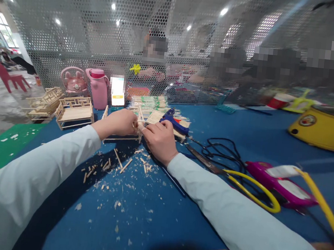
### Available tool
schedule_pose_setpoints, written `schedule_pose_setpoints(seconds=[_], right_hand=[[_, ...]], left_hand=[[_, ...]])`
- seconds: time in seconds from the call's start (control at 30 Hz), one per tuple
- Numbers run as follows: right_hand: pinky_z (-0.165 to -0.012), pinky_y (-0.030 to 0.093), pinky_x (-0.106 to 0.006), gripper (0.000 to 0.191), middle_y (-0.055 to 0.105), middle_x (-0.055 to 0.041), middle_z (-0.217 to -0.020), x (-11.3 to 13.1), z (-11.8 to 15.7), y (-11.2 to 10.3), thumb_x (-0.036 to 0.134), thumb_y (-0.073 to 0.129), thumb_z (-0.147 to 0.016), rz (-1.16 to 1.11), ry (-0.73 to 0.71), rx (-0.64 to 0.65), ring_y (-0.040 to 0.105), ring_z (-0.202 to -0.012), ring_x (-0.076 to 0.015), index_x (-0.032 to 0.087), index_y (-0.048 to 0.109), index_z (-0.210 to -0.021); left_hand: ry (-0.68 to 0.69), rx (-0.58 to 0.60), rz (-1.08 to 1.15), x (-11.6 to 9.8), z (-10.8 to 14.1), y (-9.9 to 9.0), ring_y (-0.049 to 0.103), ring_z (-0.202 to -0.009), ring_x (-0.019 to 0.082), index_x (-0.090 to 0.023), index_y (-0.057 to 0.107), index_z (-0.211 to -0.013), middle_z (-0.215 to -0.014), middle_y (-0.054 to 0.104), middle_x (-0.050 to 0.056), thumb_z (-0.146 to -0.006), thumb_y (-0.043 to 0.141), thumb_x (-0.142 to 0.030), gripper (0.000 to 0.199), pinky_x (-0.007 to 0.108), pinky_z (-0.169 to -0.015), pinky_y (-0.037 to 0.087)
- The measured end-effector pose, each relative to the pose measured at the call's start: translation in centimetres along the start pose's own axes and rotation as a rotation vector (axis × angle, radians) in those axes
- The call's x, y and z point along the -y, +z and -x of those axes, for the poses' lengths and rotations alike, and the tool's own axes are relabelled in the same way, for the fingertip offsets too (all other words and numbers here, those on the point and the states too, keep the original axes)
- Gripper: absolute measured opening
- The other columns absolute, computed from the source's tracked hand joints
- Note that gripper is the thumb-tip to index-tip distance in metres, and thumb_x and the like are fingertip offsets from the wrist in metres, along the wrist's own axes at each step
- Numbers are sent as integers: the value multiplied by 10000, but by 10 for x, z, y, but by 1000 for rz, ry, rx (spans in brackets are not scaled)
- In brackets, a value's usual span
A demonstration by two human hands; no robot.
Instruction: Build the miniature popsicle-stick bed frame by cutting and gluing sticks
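Note:
My left hand (121,123) is closed, its fingertips pinching the upright side of a small wooden stick frame (120,138), which stands on the blue tabletop. From the other side my right hand (161,141) meets it, fingers bent and pressed together at the same corner post. The two hands nearly touch, and my fingers hide the exact joint. Just behind my right hand a blue glue gun (175,122) rests on a flat piece made of sticks. Left of the frame is a miniature stick bench (77,112). Short stick offcuts (122,164) lie scattered below my hands.
A pink bottle (98,90), a lit phone (118,91) and packs of sticks (150,101) stand along the perforated screen. To the right lie black cable (222,146), yellow-handled scissors (255,190), a purple device (280,184) and a yellow container (324,127). People sit beyond the screen.

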State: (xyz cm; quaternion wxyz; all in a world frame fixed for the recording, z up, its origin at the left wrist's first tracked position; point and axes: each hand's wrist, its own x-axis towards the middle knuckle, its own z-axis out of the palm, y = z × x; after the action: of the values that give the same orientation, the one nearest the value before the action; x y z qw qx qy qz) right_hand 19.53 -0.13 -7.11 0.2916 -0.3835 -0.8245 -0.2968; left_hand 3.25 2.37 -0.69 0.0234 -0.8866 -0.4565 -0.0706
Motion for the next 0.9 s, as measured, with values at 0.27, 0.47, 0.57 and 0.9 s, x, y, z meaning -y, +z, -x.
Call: schedule_pose_setpoints(seconds=[0.27, 0.47, 0.57, 0.9], right_hand=[[-798, 217, -368, 292, 633, -70, -790, 3, 1, -1, 184, 395, -847, -9, -6, 38, 443, -756, -185, 175, 603, -1051], [-798, 237, -364, 333, 627, -88, -824, 2, 2, 0, 164, 414, -804, -43, -43, 25, 457, -772, -195, 122, 557, -1102], [-767, 261, -343, 298, 622, -84, -807, 0, 3, -1, 154, 420, -785, -90, -23, 2, 470, -760, -193, 113, 568, -1041], [-722, 349, -307, 302, 616, -98, -902, -5, 7, 5, 106, 447, -716, -308, 285, -28, 522, -814, -206, 128, 543, -1002]], left_hand=[[-76, -50, -46, -4, 3, 3, 568, -673, 204, -142, 663, -767, -700, 637, 121, -724, 475, -454, 366, 268, -557, 358], [-61, -26, -44, -4, 3, 1, 556, -639, 199, -135, 661, -774, -716, 640, 127, -718, 477, -447, 367, 266, -531, 342], [2, 26, -24, -3, 2, -2, 549, -622, 182, -141, 659, -780, -731, 649, 108, -678, 527, -365, 280, 258, -531, 337], [-37, 74, 80, -2, -3, -5, 494, -559, 131, -141, 674, -760, -675, 644, 71, -657, 540, -384, 296, 240, -542, 334]])
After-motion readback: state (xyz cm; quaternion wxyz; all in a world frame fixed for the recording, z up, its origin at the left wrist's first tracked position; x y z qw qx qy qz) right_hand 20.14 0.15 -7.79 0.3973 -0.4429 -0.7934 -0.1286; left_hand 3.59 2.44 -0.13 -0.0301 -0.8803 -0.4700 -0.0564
